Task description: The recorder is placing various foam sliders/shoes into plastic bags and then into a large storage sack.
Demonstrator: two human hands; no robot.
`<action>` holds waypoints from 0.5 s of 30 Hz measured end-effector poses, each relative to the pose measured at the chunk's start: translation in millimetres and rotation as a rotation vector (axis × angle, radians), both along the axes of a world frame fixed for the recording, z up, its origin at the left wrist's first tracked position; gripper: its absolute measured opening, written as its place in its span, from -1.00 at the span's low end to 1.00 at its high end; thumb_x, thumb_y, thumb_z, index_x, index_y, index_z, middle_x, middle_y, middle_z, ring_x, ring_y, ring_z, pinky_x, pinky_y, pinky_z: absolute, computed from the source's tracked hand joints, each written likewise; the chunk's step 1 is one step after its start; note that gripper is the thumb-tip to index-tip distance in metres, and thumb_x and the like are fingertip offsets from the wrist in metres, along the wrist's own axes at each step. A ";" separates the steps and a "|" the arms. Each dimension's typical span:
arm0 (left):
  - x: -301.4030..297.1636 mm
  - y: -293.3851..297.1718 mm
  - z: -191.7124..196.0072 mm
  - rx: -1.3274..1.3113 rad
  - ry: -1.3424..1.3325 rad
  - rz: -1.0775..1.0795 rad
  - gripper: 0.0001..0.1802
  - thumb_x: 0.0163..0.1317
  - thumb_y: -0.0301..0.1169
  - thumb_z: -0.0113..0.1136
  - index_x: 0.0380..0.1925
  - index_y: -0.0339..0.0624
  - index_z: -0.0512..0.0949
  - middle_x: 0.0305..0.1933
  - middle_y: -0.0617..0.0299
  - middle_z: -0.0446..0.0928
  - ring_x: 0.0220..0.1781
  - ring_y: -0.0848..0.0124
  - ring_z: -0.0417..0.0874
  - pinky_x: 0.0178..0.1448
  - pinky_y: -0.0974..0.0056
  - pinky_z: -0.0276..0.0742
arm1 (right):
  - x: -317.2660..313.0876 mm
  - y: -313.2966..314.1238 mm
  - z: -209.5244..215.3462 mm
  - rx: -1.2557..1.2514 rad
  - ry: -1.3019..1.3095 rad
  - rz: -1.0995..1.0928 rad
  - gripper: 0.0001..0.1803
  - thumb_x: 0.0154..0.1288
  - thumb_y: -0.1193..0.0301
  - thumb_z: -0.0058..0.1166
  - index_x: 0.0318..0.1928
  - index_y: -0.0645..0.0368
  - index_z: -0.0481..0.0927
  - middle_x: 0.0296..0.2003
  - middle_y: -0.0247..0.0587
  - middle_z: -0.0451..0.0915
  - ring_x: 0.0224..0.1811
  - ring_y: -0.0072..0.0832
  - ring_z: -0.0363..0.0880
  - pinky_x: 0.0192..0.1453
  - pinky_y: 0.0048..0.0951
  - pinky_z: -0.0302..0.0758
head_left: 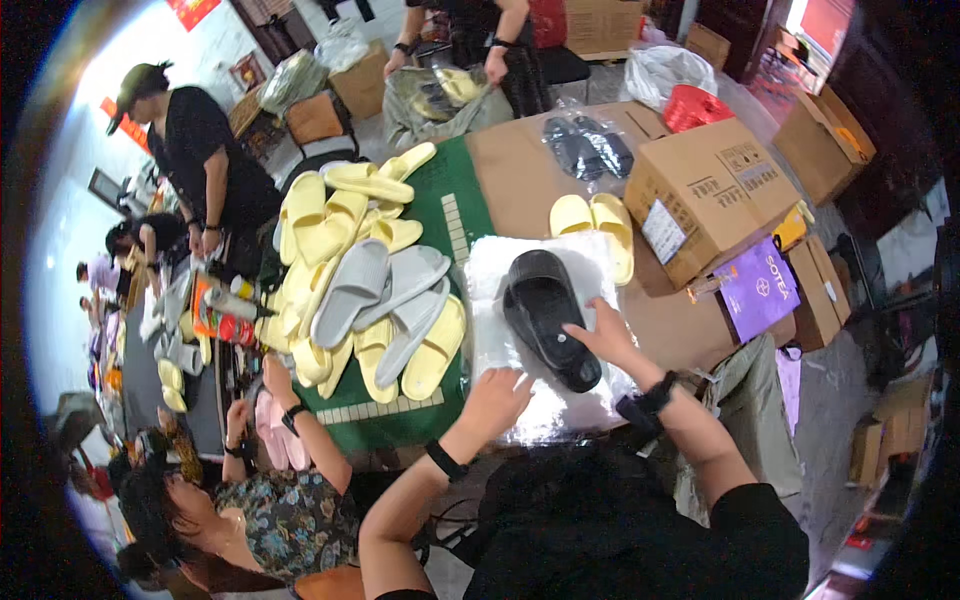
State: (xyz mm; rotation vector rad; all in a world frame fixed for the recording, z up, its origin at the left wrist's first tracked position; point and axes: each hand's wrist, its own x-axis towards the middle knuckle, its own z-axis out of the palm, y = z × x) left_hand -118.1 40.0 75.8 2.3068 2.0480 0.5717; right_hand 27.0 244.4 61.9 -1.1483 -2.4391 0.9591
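Note:
A pair of black slippers [548,325], one largely covering the other, lies on a stack of clear plastic bags [490,340] at the table's near side. My right hand [605,335] is at the slippers' right edge, fingers spread, with the thumb over the upper footbed. At the lower left of the stack is my left hand [498,400], its fingers bent over the plastic; what is between the fingertips, if anything, is hidden. Just left of the stack, a heap of yellow slippers [433,350] and grey slippers [350,292] covers much of a green mat [462,180].
Behind the bags lie a yellow pair [600,225] and a bagged dark pair [585,145]. A cardboard carton [710,195] and a purple bag [755,290] stand right. One person [270,520] sits at my left; another [465,40] holds a sack [435,120] across the table.

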 end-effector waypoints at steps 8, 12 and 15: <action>0.1 14.4 -9.7 0.154 -0.025 0.270 -0.74 0.04 -0.44 0.10 -0.20 -0.15 0.53 -0.11 0.03 0.45 -0.07 0.14 0.45 -0.04 0.10 0.32 | -26.9 19.4 -8.4 -0.161 0.173 -0.085 -0.45 0.17 0.36 0.02 0.18 0.15 0.22 -0.14 0.24 0.48 -0.10 0.06 0.47 -0.02 -0.13 0.39; -17.2 39.5 53.2 0.294 0.156 0.353 -0.69 0.01 -0.48 0.15 -0.16 -0.16 0.51 -0.05 0.04 0.40 0.00 0.10 0.39 0.05 0.02 0.26 | -8.9 56.5 -13.9 0.093 0.023 -0.011 -0.40 0.11 0.43 0.04 0.21 0.11 0.21 -0.07 0.24 0.43 -0.03 0.06 0.42 0.00 -0.12 0.38; -22.3 45.1 86.9 0.379 0.293 0.486 -0.71 0.00 -0.45 0.15 -0.19 -0.11 0.53 -0.02 0.08 0.41 0.08 0.12 0.36 0.18 -0.06 0.14 | -20.5 49.9 -21.0 0.518 -0.134 -0.122 -0.34 0.07 0.39 0.11 0.21 0.16 0.21 0.15 0.15 0.24 0.19 0.00 0.22 0.19 -0.07 0.19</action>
